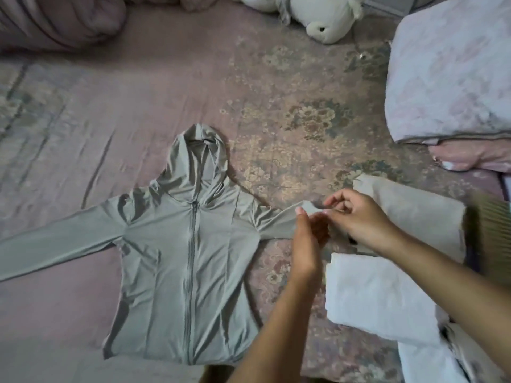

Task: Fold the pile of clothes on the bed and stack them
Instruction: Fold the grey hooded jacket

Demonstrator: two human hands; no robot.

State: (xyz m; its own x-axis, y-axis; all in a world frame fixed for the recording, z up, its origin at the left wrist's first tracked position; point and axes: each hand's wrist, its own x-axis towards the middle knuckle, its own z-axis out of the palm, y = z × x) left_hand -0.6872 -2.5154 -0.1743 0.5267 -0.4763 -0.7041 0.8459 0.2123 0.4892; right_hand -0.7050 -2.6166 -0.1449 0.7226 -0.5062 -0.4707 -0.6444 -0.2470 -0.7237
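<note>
Both hands, left (304, 244) and right (356, 214), pinch the hoodie (188, 261) cuff mid-bed; best to draw the sleeve straight across the chest, smoothing creases.

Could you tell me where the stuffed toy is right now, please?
In the head view the stuffed toy lies at the top edge, right of centre, on the bedsheet, left of the quilted pillow.

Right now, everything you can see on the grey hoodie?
The grey hoodie lies face up and spread flat on the bedsheet, zip closed, hood pointing away from the person. The fabric looks thin, smooth and slightly shiny, with soft creases. One sleeve stretches out to the picture's left edge. At the cuff of the other sleeve, the left hand and right hand both pinch the fabric. Nothing lies on it.
</note>
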